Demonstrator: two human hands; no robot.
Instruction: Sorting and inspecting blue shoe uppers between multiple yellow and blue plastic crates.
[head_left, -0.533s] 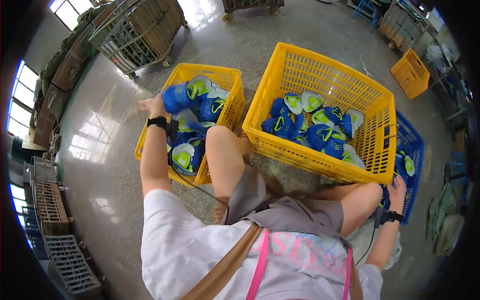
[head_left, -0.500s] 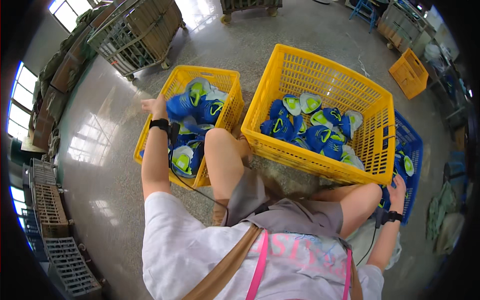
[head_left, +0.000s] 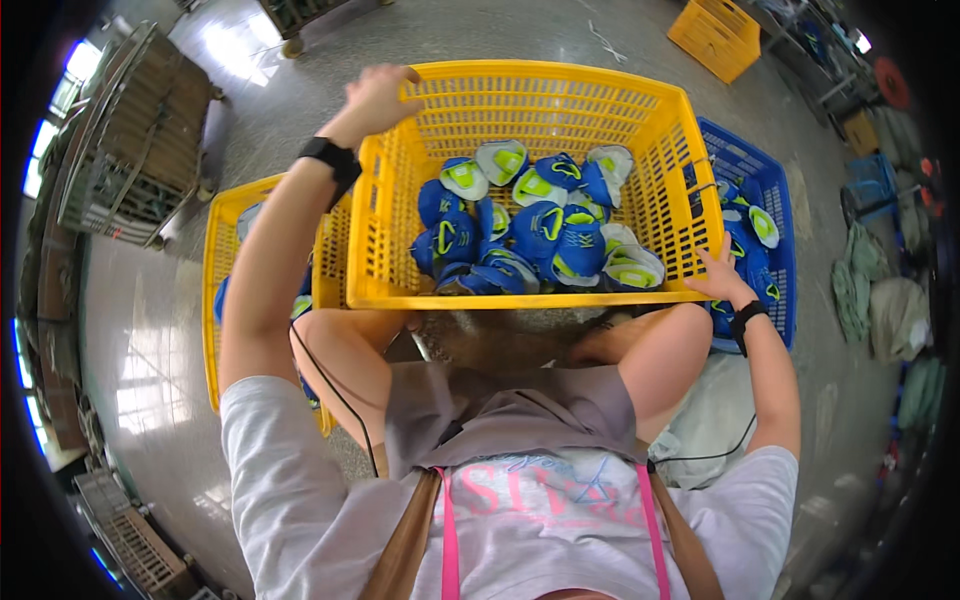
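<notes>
Gripping the yellow slatted plastic crate (head_left: 520, 190) at opposite corners, left hand (head_left: 375, 98) curled, right hand (head_left: 722, 280) spread; lifting evenly is advisable.

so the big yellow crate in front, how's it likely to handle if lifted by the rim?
The yellow crate looks like rigid lattice plastic, so probably stiff, little flex. The blue-green shoe pieces only cover its bottom, so likely light for its size. They lie loose, so may slide if tilted. Left hand and right hand sit at opposite corners.
</notes>
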